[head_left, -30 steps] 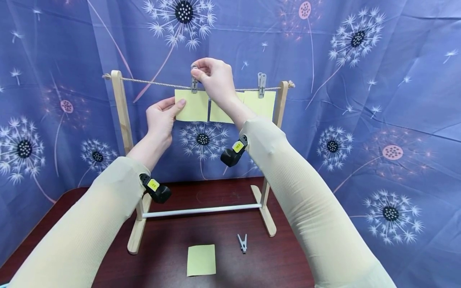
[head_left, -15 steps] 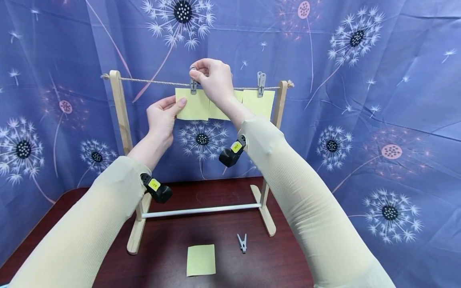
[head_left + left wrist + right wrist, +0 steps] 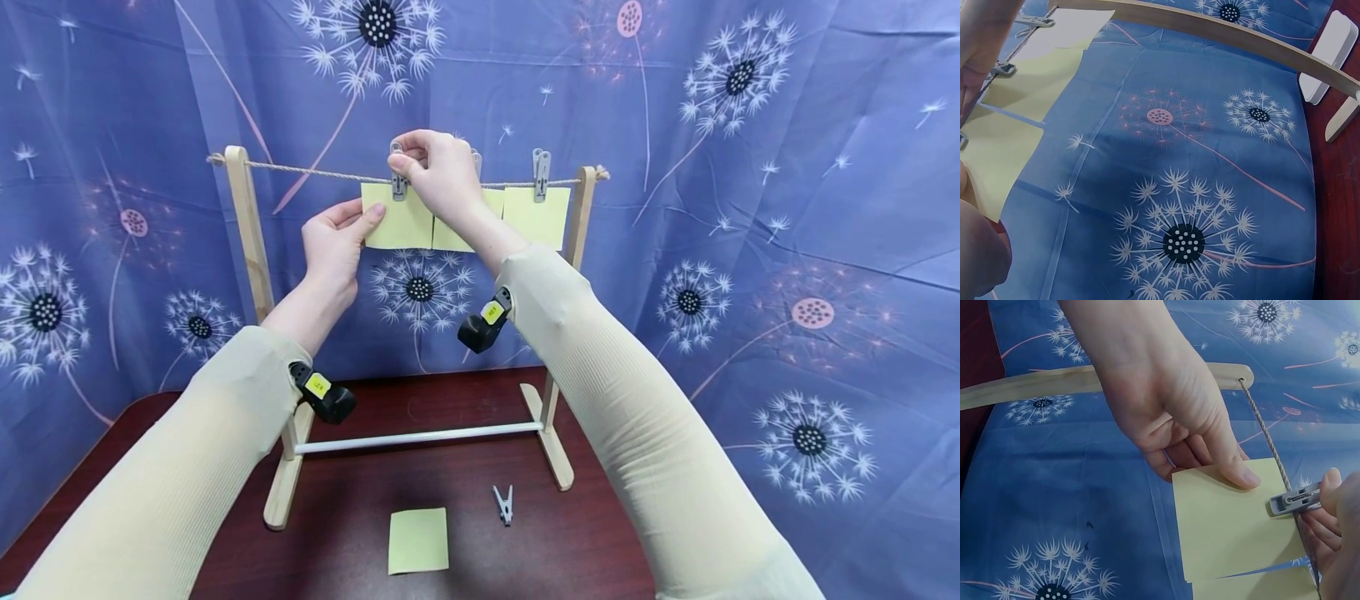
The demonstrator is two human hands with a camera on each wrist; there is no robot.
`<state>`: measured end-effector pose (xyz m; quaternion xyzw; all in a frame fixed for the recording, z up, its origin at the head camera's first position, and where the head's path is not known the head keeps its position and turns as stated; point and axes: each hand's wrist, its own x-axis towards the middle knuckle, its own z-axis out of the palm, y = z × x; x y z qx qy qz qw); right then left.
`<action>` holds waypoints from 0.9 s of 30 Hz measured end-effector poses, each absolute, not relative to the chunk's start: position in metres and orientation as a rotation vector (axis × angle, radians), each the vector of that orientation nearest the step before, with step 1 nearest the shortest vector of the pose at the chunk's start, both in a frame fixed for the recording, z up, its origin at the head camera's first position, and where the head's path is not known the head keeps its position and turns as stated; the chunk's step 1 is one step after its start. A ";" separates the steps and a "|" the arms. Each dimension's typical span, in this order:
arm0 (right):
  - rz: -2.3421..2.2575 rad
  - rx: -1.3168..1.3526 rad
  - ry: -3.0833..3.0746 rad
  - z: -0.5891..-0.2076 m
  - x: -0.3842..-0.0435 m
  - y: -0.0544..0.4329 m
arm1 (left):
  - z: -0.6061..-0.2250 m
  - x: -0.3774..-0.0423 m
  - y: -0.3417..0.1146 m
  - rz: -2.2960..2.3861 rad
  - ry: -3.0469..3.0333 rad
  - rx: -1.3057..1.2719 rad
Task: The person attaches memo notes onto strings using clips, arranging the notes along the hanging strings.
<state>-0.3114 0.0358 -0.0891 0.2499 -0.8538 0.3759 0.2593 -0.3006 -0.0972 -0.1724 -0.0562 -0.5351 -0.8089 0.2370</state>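
Note:
My left hand [image 3: 333, 247] pinches the left edge of a yellow paper square [image 3: 397, 225], thumb in front and fingers behind. At the paper's top edge my right hand [image 3: 444, 175] pinches a grey clothespin [image 3: 399, 177] between thumb and fingers, and its jaws sit over the paper and the rope [image 3: 1264, 428]. Two more yellow squares hang to the right; the middle one [image 3: 457, 236] is partly behind my right forearm. A clothespin [image 3: 541, 175] holds the rightmost square [image 3: 536, 218]. Another clothespin [image 3: 477, 160] shows just behind my right hand.
The rope runs between two wooden posts [image 3: 251, 237] of a stand, joined low down by a white rod [image 3: 420, 437]. On the dark red table [image 3: 352, 533] lie a yellow paper square [image 3: 418, 541] and a grey clothespin [image 3: 504, 505]. A blue dandelion-print curtain [image 3: 750, 208] hangs behind.
My right hand and the clothespin have shifted slightly left and down along the paper's top edge. The gap between the left and middle papers has narrowed. My left hand keeps its pinch.

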 end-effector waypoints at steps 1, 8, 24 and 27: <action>1.028 0.683 -2.315 -0.090 -0.312 0.036 | -0.173 -0.301 -0.097 -2.213 -1.475 -0.151; 1.044 0.713 -2.317 -0.092 -0.309 0.038 | -0.174 -0.300 -0.096 -2.242 -1.468 -0.159; 1.177 0.748 -2.168 -0.097 -0.305 0.034 | -0.184 -0.301 -0.097 -2.248 -1.502 -0.214; 1.226 0.777 -2.109 -0.101 -0.304 0.036 | -0.188 -0.300 -0.098 -2.227 -1.532 -0.216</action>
